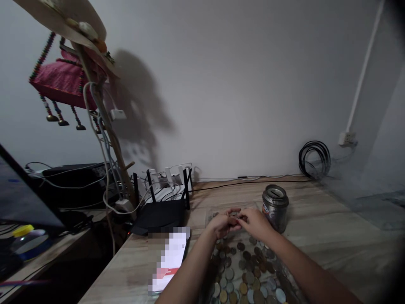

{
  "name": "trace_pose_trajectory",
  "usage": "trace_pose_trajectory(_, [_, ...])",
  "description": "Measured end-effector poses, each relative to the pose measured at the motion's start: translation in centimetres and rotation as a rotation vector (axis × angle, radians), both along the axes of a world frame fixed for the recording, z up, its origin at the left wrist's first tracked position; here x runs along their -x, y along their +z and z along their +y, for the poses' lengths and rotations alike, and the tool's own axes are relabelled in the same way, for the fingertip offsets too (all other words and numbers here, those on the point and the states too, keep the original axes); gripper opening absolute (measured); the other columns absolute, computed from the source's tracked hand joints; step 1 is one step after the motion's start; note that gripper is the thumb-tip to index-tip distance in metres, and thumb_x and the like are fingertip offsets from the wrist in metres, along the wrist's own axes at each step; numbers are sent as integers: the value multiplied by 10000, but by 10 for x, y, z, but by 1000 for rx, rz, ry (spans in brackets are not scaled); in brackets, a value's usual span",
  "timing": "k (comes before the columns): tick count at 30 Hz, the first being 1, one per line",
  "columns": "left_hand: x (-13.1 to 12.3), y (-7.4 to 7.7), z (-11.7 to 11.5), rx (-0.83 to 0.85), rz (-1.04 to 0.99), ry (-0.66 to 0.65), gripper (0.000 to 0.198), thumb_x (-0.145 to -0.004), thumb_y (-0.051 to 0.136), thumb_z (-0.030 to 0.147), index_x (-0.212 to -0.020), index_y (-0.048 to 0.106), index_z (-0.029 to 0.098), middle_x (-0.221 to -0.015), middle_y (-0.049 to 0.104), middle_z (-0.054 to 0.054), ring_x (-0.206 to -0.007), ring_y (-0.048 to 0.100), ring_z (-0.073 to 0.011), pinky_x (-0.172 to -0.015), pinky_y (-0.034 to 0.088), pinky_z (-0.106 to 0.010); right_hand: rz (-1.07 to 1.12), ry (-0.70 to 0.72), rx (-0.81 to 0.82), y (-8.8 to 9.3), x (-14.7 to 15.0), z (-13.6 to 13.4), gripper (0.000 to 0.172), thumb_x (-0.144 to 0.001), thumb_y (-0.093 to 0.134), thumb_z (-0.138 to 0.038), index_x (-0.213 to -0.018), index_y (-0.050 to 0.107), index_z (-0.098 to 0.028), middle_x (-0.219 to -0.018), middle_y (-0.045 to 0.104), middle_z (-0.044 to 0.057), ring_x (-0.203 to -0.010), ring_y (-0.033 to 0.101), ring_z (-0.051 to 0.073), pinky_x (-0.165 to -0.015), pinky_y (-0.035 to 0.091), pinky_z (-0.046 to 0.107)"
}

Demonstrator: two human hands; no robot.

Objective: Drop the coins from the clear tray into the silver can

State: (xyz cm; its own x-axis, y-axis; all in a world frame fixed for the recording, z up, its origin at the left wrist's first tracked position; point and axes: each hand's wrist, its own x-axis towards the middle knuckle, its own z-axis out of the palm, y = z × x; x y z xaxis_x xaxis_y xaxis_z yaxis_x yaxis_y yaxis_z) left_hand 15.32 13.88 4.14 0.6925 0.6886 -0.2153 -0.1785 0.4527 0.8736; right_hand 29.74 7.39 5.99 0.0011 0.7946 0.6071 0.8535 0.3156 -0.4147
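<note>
My left hand [224, 223] is turned partly palm up with its fingers curled and the thumb over them, seemingly round a few coins. Against it, my right hand [255, 221] pinches what looks like a small dark coin [243, 218] between thumb and fingers. Both hands are above the far part of a clear plastic sheet or tray [286, 276]. Many loose coins [249, 277], silver, brass and dark brown, lie spread on it below my wrists. Just right of my right hand stands a metal can-shaped coin bank [276, 207], upright, with a slot in its lid.
A black router [161, 215] with antennas and white devices stands at the back left. In front of it lies a phone-like object [172, 259] with a blurred screen. Coiled black cable [314, 159] leans on the wall. Left are a wooden pole [114, 143] with cables and a monitor [25, 194].
</note>
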Motion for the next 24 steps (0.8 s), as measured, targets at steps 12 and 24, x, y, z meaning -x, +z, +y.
trace_pose_trajectory(12, [0,9,-3,73,-66,-89,549,-638,493,-62,-1160,466,106,-970,644,-105,-866,634,-143,-784,460,-208,53,20,4,26,-26,-6,143,-742,519,-292,-661,604,-212,-686,641,35,-669,574,176,-601,404,278])
trace_pose_trajectory(24, [1,5,5,227,-128,52,291,-816,457,255,-1048,499,84,-942,637,-167,-900,626,-211,-748,473,-268,4,-501,-48,47,-117,-2,160,-700,528,-344,-642,616,-223,-665,635,13,-676,543,180,-597,315,276])
